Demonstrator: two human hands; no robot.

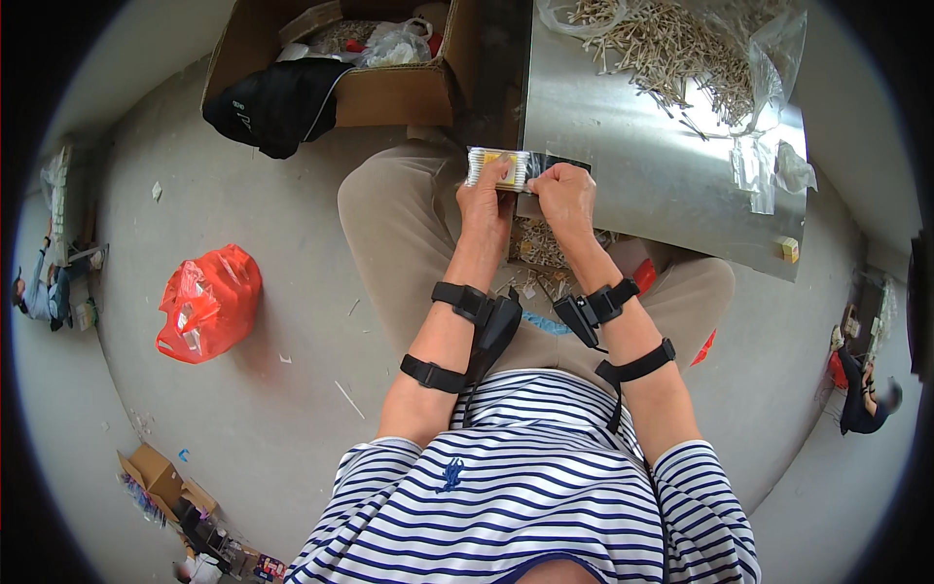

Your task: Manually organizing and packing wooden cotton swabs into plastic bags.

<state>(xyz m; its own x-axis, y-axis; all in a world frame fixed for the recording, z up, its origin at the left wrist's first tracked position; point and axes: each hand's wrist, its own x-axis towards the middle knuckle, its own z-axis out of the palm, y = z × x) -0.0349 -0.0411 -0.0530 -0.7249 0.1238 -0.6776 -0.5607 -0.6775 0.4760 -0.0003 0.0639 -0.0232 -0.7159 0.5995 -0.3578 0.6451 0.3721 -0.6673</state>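
Note:
My left hand [484, 206] is closed around a small clear pack of cotton swabs [478, 165] with a yellow label, its thumb lying across the label. White swab tips line the pack's left end. At the pack's right end, the fingers of my right hand [566, 200] are pinched together, seemingly on the clear wrapping; the exact grip is too small to make out. Both hands are above my lap, beside the left edge of the metal table [642, 185]. Loose cotton swabs [671, 54] lie heaped on clear plastic at the table's far side.
A cardboard box [399, 102] with a black cloth [277, 102] over its side stands far left. On the floor to the left sits a red plastic bag [209, 307]. More loose swabs [541, 245] lie below my hands. Other people appear at both sides.

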